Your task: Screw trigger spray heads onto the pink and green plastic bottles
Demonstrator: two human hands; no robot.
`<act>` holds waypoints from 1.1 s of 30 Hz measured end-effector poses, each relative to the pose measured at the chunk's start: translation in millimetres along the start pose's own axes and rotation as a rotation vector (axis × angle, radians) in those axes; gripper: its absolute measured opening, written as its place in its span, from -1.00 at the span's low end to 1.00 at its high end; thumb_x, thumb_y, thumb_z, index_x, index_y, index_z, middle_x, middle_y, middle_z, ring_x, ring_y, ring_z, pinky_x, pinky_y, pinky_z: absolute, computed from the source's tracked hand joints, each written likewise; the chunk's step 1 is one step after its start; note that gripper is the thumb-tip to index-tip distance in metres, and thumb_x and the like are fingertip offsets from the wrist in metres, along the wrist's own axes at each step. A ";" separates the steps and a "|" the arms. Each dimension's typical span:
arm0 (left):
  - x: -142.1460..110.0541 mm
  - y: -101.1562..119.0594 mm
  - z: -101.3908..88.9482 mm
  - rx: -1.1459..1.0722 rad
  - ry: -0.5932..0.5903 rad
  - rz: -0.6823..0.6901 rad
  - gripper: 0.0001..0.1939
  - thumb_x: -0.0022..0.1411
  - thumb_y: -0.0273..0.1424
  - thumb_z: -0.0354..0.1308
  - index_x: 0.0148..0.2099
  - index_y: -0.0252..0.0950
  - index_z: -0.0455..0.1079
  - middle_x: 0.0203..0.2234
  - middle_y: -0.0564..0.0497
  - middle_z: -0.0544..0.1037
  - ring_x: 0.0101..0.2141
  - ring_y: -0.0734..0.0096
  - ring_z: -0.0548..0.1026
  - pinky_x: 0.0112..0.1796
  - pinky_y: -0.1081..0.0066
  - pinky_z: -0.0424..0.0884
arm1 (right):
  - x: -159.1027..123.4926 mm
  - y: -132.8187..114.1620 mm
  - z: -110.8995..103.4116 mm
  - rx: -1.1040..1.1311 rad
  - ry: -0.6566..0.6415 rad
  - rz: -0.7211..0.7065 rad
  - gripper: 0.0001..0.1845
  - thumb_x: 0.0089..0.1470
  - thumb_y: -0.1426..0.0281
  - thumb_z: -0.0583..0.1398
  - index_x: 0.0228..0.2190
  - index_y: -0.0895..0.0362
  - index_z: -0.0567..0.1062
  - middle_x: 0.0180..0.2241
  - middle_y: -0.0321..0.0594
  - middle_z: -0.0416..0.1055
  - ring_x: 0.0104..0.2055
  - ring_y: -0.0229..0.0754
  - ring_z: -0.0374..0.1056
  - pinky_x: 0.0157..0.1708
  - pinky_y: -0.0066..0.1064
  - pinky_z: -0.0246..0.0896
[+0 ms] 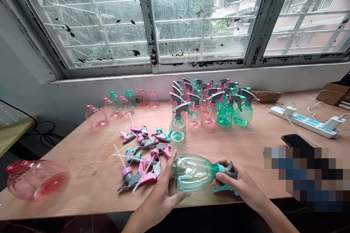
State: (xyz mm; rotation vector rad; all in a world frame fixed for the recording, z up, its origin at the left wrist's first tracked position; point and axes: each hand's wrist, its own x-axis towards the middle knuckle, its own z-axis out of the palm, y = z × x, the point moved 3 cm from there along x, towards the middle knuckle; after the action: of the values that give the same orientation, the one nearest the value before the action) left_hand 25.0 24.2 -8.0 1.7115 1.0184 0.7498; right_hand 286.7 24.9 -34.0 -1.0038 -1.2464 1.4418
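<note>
A clear teal spray bottle [193, 176] lies on its side near the table's front edge. My left hand [161, 193] grips its base end, fingers wrapped round it. My right hand [240, 184] is closed on the grey-and-teal trigger head [228, 174] seated at the bottle's neck. Just left of the bottle lies a heap of loose trigger heads [143, 154] in pink, grey and teal, with white dip tubes sticking out.
Several assembled spray bottles [213, 103] stand at the back centre, one apart [177, 127]. Empty pink and teal bottles [123, 105] stand back left. A pink bottle [35, 180] lies at the front left edge. A power strip [303, 122], a phone [296, 141] and boxes [332, 93] sit right.
</note>
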 end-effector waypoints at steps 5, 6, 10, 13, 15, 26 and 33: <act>-0.9 5.1 0.3 0.017 -0.004 -0.094 0.12 0.19 -0.23 0.37 0.51 -0.16 -0.34 0.49 0.01 -0.36 0.42 0.08 -0.52 0.38 0.07 -0.38 | -0.2 -0.3 -0.1 0.025 0.013 0.002 -0.62 0.10 0.20 0.39 -0.14 0.13 0.47 -0.52 -0.35 0.54 -0.41 -0.15 0.50 -0.30 -0.26 0.50; -1.1 5.8 0.2 0.015 -0.005 -0.099 0.10 0.20 -0.21 0.36 0.51 -0.17 -0.32 0.49 0.01 -0.35 0.42 0.09 -0.52 0.38 0.08 -0.37 | -0.2 -0.1 -0.3 0.025 0.009 0.005 -0.62 0.10 0.20 0.39 -0.14 0.13 0.47 -0.52 -0.35 0.54 -0.41 -0.15 0.50 -0.30 -0.26 0.50; -1.2 5.9 0.1 0.004 -0.011 -0.058 0.05 0.22 -0.24 0.34 0.51 -0.12 -0.29 0.49 0.01 -0.31 0.44 0.05 -0.42 0.39 0.07 -0.29 | -0.3 0.1 -0.7 0.011 -0.001 0.010 -0.62 0.10 0.19 0.39 -0.15 0.13 0.47 -0.52 -0.34 0.55 -0.41 -0.15 0.50 -0.29 -0.26 0.49; -1.1 2.2 0.1 0.021 -0.016 -0.014 0.04 0.26 -0.33 0.30 0.50 -0.04 -0.36 0.49 0.01 -0.36 0.45 0.08 -0.33 0.39 0.07 -0.27 | -0.5 -0.3 0.1 0.014 0.028 -0.004 -0.61 0.09 0.17 0.39 -0.16 0.14 0.48 -0.54 -0.33 0.56 -0.42 -0.14 0.49 -0.30 -0.27 0.46; -1.4 -0.7 0.0 0.043 -0.011 0.000 0.03 0.27 -0.42 0.26 0.50 -0.01 -0.38 0.49 0.03 -0.38 0.45 0.11 -0.37 0.38 0.05 -0.31 | -0.8 -0.5 1.2 0.018 0.038 -0.006 -0.60 0.08 0.17 0.39 -0.16 0.15 0.48 -0.55 -0.32 0.56 -0.43 -0.13 0.49 -0.31 -0.25 0.45; -2.8 10.7 1.0 0.010 -0.010 -0.074 0.11 0.19 -0.32 0.37 0.51 -0.12 -0.35 0.49 0.03 -0.32 0.43 0.11 -0.48 0.39 0.08 -0.34 | -0.7 -1.5 1.7 0.011 0.033 0.006 -0.58 0.05 0.13 0.40 -0.17 0.13 0.49 -0.54 -0.31 0.56 -0.43 -0.11 0.50 -0.32 -0.24 0.49; -1.1 4.7 0.3 0.027 -0.032 0.024 0.02 0.28 -0.43 0.27 0.49 0.05 -0.37 0.49 0.07 -0.25 0.45 0.11 -0.26 0.39 0.07 -0.28 | -1.7 -2.4 2.7 0.022 0.054 -0.014 -0.59 0.05 0.15 0.41 -0.18 0.14 0.51 -0.55 -0.31 0.56 -0.45 -0.14 0.49 -0.34 -0.28 0.48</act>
State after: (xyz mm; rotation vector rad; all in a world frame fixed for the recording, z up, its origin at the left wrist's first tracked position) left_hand 26.1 22.2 -3.7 1.7564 0.9915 0.7244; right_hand 284.8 22.8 -31.3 -1.0108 -1.1937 1.4065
